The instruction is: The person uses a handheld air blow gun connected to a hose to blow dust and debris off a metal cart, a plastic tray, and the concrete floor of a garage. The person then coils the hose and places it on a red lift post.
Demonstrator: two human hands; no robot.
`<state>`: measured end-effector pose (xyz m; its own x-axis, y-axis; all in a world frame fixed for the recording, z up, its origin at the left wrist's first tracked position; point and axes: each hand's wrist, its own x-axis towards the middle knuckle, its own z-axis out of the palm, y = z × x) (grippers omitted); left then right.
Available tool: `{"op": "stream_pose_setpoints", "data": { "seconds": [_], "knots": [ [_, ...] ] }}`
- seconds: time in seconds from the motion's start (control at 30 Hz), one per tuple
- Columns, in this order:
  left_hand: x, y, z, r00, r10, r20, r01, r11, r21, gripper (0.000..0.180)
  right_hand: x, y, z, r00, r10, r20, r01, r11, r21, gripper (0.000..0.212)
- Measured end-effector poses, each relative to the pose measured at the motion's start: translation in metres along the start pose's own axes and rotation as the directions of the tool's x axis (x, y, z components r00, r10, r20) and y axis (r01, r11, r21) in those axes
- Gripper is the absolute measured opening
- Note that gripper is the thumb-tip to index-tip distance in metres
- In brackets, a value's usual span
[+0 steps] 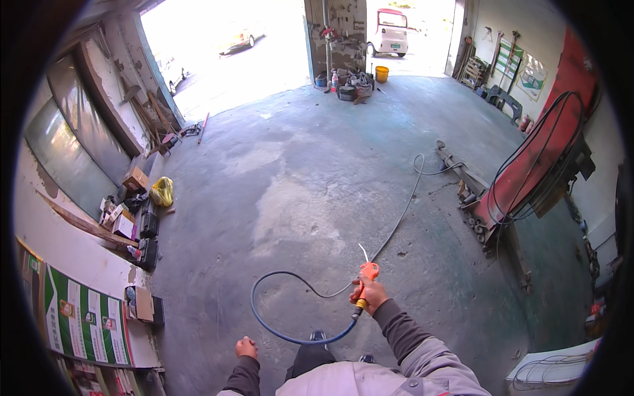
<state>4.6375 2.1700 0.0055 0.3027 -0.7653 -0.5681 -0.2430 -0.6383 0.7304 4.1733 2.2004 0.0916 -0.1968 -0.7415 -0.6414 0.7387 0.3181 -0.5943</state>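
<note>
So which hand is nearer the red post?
Right. The right hand, gripping the orange blow gun, is left of the red post, not touching it; the left hand is farther left, low in the view.

The air gun (pixel 368 272) is orange with a white nozzle (pixel 364 253); its hose (pixel 290 339) shows blue, then grey. The floor (pixel 211 211) is grey with pale patches. The post (pixel 545 148) is red, the bucket (pixel 382 74) yellow.
</note>
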Motion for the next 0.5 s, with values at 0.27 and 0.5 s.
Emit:
{"op": "stream_pose_setpoints", "data": {
  "seconds": [0.27,0.5],
  "knots": [
    [-0.155,0.083,0.129,0.685,0.635,0.358,-0.726,0.637,0.261,0.031,-0.053,0.032,0.023,0.999,0.03,0.024,-0.032,0.998,0.058,0.043],
    [-0.258,0.079,0.055,0.187,-0.393,0.9,-0.777,0.502,0.381,0.048,-0.07,0.055,0.052,0.977,-0.185,0.111,0.213,0.907,-0.362,0.045]
  ]
}}
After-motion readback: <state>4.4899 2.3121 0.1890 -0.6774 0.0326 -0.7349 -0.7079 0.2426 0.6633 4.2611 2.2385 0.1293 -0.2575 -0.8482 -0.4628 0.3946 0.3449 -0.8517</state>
